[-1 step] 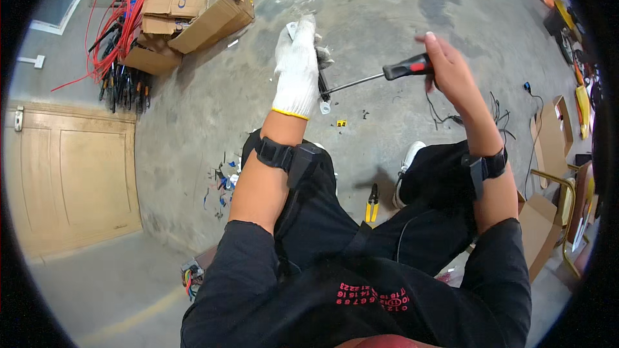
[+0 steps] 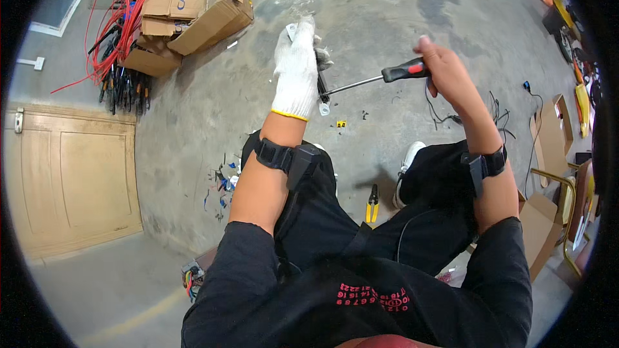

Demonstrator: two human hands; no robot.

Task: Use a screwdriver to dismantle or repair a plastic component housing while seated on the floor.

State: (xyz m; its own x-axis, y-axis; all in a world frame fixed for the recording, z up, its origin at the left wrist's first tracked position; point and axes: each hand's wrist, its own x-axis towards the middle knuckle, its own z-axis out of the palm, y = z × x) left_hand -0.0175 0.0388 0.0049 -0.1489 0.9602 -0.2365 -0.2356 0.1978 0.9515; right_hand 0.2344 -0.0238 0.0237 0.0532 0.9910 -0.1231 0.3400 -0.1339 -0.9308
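My left hand (image 2: 294, 67), in a white knit glove with a yellow cuff, is closed around a dark elongated part (image 2: 322, 80) with light tabs (image 2: 325, 109) at its ends; much of it is hidden by the glove. My bare right hand (image 2: 443, 71) grips a screwdriver (image 2: 403, 71) with a black and red handle. Its shaft points left, and its tip meets the lower portion of the dark part. Below them on the concrete floor (image 2: 367, 32) lie a small yellow and black item (image 2: 341, 124) and tiny dark bits (image 2: 365, 115).
Cardboard boxes (image 2: 187, 0), red tubing (image 2: 116, 38) and a wooden door (image 2: 71, 174) are on the left. Wire strippers (image 2: 373, 203) lie between my feet. At the right are dark cables (image 2: 438, 116), opened cardboard (image 2: 551, 129) and a gold-coloured frame (image 2: 567, 200). Wire scraps (image 2: 225, 180) lie lower left.
My right hand and the screwdriver have shifted very slightly, with the thumb a little further left. My left hand is nearly where it was.
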